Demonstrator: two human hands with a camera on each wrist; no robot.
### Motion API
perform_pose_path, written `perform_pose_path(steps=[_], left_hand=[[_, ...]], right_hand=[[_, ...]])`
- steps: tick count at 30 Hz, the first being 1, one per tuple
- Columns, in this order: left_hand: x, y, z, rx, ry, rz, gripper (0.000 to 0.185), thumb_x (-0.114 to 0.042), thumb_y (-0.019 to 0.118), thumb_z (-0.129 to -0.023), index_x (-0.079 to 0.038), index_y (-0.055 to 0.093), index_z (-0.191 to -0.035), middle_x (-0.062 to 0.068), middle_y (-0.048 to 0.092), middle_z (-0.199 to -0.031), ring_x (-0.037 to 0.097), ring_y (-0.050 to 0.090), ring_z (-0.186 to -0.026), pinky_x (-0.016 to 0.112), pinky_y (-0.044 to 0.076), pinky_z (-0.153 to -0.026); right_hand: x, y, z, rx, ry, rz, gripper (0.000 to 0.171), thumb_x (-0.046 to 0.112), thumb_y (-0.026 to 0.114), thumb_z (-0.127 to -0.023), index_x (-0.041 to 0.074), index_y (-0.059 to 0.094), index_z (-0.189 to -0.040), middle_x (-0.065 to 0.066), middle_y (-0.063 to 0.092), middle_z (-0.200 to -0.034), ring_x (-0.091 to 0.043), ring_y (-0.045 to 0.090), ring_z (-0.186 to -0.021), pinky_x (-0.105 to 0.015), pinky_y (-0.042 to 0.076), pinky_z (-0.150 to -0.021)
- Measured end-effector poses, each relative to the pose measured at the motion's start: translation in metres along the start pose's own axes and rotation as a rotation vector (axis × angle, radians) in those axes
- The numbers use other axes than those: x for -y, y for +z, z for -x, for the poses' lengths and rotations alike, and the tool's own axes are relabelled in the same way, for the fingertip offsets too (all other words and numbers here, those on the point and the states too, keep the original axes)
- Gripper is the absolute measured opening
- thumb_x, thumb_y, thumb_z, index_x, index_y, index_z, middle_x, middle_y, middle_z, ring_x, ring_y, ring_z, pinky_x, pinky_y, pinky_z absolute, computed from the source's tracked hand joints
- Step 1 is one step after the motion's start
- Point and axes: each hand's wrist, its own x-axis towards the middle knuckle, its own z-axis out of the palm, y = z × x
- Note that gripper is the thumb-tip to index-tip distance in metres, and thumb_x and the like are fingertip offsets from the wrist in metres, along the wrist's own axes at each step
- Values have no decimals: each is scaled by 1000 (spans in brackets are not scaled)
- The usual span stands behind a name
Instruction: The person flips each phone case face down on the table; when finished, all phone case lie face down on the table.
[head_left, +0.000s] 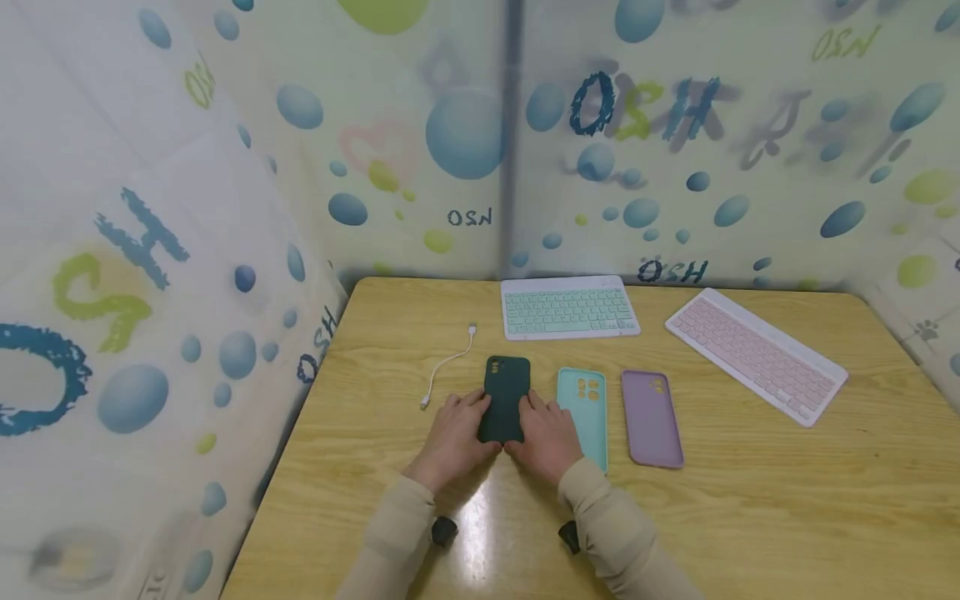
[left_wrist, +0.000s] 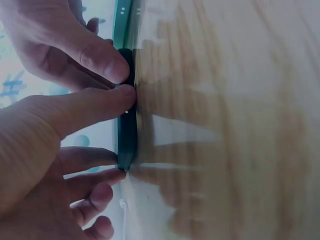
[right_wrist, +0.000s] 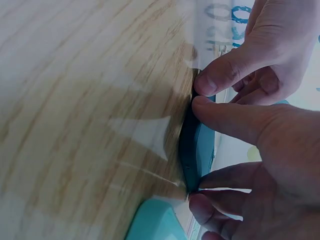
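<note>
While you are gripping the dark green, rounded rectangular phone case [head_left: 507, 404] at the centre of the head frame, just below the middle, both hands are clamping onto it from opposite sides. Your left hand [head_left: 457, 433] is curling its fingers against the left edge, and your right hand [head_left: 551, 435] is doing the same on the right; your thumbs are pressing side by side on the bottom edge. The case is lying on the pale wood-grain tabletop [head_left: 787, 508], its camera cutouts facing the top of the frame. Just right of it, a turquoise phone case [head_left: 592, 421] is lying partly hidden behind your right hand, with a purple phone case [head_left: 651, 425] resting farther right. A short white cable [head_left: 447, 359] is curving at centre left. Above, a white keyboard with mint keys [head_left: 570, 309] is lying near the tabletop's far edge, and a white keyboard with pink keys [head_left: 753, 354] is slanting at the right.
</note>
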Motion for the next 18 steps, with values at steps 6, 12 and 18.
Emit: perform_pose_path(steps=[6,12,18], left_hand=[[-3,0,1,-5,2,-46,72,-27,80,-82,5,51,-139,21,46,-149,31,49,-110,46,42,-97],[-6,-2,1,4,-2,-60,71,-27,79,-84,5,50,-140,21,44,-150,31,49,-113,46,42,-97],[-8,-5,6,38,-29,10,79,-30,79,-84,4,42,-146,26,35,-154,41,42,-131,55,37,-108]], right_hand=[[1,-2,0,7,7,-11,73,34,78,-84,-9,52,-136,-25,48,-145,-42,56,-114,-52,46,-90],[2,-4,2,-8,4,-12,71,33,78,-84,-9,52,-135,-25,50,-144,-41,56,-114,-52,47,-90],[-3,-2,5,-51,-3,-88,73,33,78,-83,-9,51,-136,-28,52,-138,-44,55,-117,-56,47,-95]])
